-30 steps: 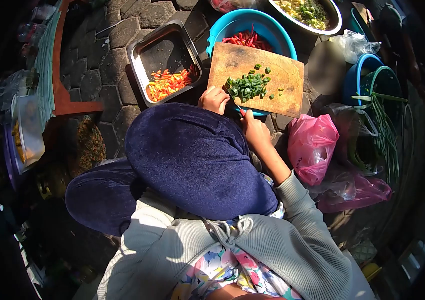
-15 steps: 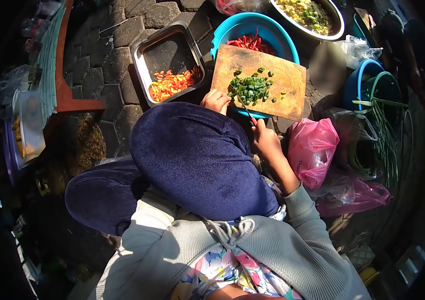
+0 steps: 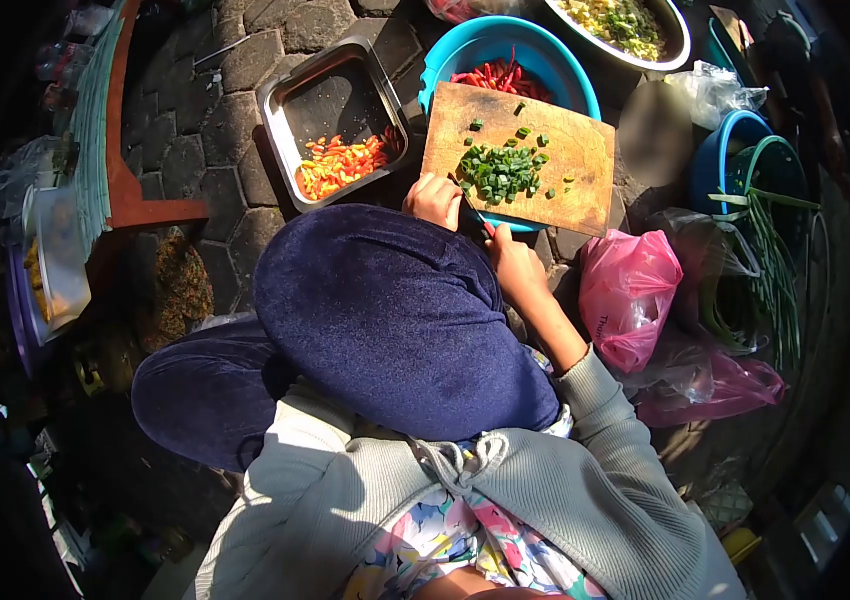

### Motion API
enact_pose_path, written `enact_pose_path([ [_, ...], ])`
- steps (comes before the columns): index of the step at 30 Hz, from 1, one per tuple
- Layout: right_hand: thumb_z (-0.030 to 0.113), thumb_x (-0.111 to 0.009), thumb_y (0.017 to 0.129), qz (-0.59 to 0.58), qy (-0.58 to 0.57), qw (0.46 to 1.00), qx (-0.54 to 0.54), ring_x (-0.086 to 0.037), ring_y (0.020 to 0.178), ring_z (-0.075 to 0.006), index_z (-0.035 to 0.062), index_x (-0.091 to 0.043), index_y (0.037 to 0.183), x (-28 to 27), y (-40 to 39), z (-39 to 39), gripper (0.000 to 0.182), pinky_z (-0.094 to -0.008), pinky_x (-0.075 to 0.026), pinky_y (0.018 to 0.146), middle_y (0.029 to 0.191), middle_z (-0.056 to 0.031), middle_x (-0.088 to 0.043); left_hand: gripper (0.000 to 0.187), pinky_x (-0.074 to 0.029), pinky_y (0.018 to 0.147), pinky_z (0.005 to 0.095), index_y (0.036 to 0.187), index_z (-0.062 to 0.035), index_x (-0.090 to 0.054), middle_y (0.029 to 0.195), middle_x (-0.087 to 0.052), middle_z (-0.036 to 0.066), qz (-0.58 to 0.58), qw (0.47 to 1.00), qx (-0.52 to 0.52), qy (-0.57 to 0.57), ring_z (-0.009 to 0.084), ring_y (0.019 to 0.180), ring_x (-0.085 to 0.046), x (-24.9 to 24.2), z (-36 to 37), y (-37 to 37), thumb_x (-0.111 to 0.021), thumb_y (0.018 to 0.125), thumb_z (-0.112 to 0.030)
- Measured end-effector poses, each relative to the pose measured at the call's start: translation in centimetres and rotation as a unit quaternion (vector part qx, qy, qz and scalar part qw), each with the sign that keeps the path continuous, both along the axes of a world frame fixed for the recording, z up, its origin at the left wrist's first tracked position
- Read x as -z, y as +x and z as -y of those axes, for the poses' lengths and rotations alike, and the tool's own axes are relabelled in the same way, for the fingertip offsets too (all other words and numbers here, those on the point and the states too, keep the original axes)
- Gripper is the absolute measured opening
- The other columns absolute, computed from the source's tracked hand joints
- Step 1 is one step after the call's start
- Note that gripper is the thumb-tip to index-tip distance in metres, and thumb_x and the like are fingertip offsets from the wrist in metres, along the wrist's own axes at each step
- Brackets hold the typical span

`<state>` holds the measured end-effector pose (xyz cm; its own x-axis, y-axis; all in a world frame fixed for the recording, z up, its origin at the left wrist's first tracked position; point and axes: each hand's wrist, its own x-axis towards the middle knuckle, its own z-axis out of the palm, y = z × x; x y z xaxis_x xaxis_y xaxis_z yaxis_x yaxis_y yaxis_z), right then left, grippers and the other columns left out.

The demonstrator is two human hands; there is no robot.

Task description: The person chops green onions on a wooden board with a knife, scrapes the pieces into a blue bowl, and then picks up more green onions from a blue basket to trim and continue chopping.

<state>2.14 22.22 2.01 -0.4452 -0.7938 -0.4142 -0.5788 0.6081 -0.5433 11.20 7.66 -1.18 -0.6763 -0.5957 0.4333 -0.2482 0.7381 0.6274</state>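
Observation:
A wooden cutting board (image 3: 575, 165) rests across the turquoise basin (image 3: 505, 35), with a heap of chopped green onion (image 3: 501, 172) on it. My right hand (image 3: 517, 265) grips a knife (image 3: 475, 209) by its red handle. Its blade slants up and left over the board's lower left part, near the fingers of the other hand. At the board's lower left corner, my left hand (image 3: 433, 200) is closed with curled fingers; what lies inside them is hidden. Red chilies (image 3: 505, 78) show in the basin behind the board.
Left of the board stands a metal tray (image 3: 290, 130) with cut orange-red chilies (image 3: 343, 165). To the right are a pink plastic bag (image 3: 628, 295), a blue bucket (image 3: 735, 140) and long green onions (image 3: 773, 265). A bowl of chopped food (image 3: 620, 25) stands at the back.
My right hand and the knife have moved slightly left and up, closer to my left hand. The chopped pieces have shifted into a tighter heap.

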Motion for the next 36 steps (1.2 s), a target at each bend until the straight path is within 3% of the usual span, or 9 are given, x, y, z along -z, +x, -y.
enact_pose_path([
  [11, 0.021, -0.048, 0.087, 0.013, -0.058, 0.998, -0.001, -0.056, 0.066, -0.0453, 0.0063, -0.037, 0.089, 0.0, -1.5, -5.0, 0.019, -0.0541, -0.04, 0.055, 0.065, -0.0255, -0.056, 0.011, -0.044, 0.064, 0.0351, 0.07, -0.0031, -0.059, 0.071, -0.056, 0.007, -0.031, 0.999, 0.021, -0.021, 0.0252, 0.071, -0.054, 0.8, 0.3, -0.8, -0.066, 0.062, -0.002],
  [15, 0.021, -0.048, 0.087, 0.009, -0.091, 0.989, 0.113, -0.056, 0.064, -0.0428, 0.0049, -0.042, 0.088, -1.6, -3.9, -5.3, 0.017, -0.0503, -0.041, 0.054, 0.064, -0.0235, -0.055, 0.013, -0.044, 0.065, 0.0351, 0.074, -0.0025, -0.059, 0.072, -0.057, 0.008, -0.021, 0.999, 0.045, -0.022, 0.0257, 0.072, -0.055, 0.2, 0.3, -2.2, -0.065, 0.063, 0.0],
  [19, 0.021, -0.066, 0.077, -0.048, -0.243, 0.925, 0.287, -0.054, 0.052, -0.0236, 0.0036, -0.058, 0.1, 1.2, -8.7, -7.2, 0.029, -0.034, -0.042, 0.051, 0.061, -0.0086, -0.056, 0.017, -0.046, 0.064, 0.0335, 0.081, -0.002, -0.062, 0.077, -0.06, 0.01, -0.081, 0.994, 0.071, 0.011, 0.0266, 0.071, -0.057, 0.0, 0.2, -3.1, -0.066, 0.065, 0.003],
  [23, 0.02, -0.068, 0.077, -0.197, -0.221, 0.917, 0.269, -0.051, 0.062, -0.0106, 0.0016, -0.06, 0.098, 3.5, -12.3, -8.1, 0.03, -0.0274, -0.04, 0.055, 0.07, -0.0045, -0.057, 0.017, -0.046, 0.063, 0.031, 0.084, -0.0016, -0.062, 0.077, -0.06, 0.01, -0.065, 0.997, 0.037, -0.003, 0.0246, 0.069, -0.057, -1.3, 1.7, -1.8, -0.064, 0.068, 0.003],
  [26, 0.021, -0.073, 0.074, 0.101, -0.209, 0.879, 0.417, -0.046, 0.047, -0.0081, 0.004, -0.06, 0.087, 4.7, -13.3, -8.0, 0.025, -0.0241, -0.036, 0.043, 0.059, 0.003, -0.052, 0.012, -0.045, 0.063, 0.0325, 0.08, -0.0003, -0.062, 0.073, -0.06, 0.01, -0.087, 0.994, -0.057, 0.017, 0.026, 0.069, -0.058, -0.9, 3.4, -0.6, -0.063, 0.069, 0.003],
  [27, 0.021, -0.073, 0.074, 0.102, -0.211, 0.879, 0.416, -0.046, 0.047, -0.0081, 0.004, -0.06, 0.087, 4.4, -13.2, -7.8, 0.025, -0.0241, -0.036, 0.043, 0.059, 0.003, -0.052, 0.013, -0.045, 0.062, 0.0318, 0.082, -0.0008, -0.063, 0.074, -0.06, 0.01, -0.08, 0.993, -0.078, 0.037, 0.0252, 0.069, -0.058, -0.8, 4.0, -0.1, -0.063, 0.07, 0.003],
  [29, 0.019, -0.072, 0.074, 0.288, -0.285, 0.784, 0.47, -0.042, 0.042, -0.0038, 0.0055, -0.059, 0.083, 4.0, -12.7, -7.2, 0.021, -0.0209, -0.031, 0.037, 0.057, 0.0033, -0.051, 0.013, -0.046, 0.062, 0.0305, 0.083, -0.0015, -0.064, 0.074, -0.061, 0.009, -0.084, 0.988, -0.116, 0.055, 0.0238, 0.069, -0.058, -0.6, 4.8, 0.7, -0.063, 0.071, 0.002],
  [31, 0.017, -0.071, 0.075, 0.303, -0.29, 0.783, 0.46, -0.04, 0.041, -0.0017, 0.0058, -0.059, 0.082, 4.4, -12.6, -6.8, 0.018, -0.0189, -0.028, 0.036, 0.059, 0.0022, -0.054, 0.013, -0.045, 0.056, 0.0237, 0.087, -0.0025, -0.066, 0.075, -0.061, 0.007, -0.094, 0.987, -0.127, 0.002, 0.014, 0.061, -0.057, 0.3, 5.7, 1.6, -0.064, 0.074, 0.0],
  [36, 0.018, -0.07, 0.075, 0.37, -0.27, 0.743, 0.488, -0.042, 0.038, -0.0062, 0.0072, -0.058, 0.076, 3.7, -12.6, -6.2, 0.017, -0.0203, -0.03, 0.035, 0.055, 0.0027, -0.052, 0.015, -0.045, 0.055, 0.0245, 0.088, -0.0025, -0.065, 0.078, -0.061, 0.007, -0.066, 0.982, -0.155, 0.092, 0.0155, 0.063, -0.055, 0.8, 5.3, 2.5, -0.066, 0.072, -0.002],
])
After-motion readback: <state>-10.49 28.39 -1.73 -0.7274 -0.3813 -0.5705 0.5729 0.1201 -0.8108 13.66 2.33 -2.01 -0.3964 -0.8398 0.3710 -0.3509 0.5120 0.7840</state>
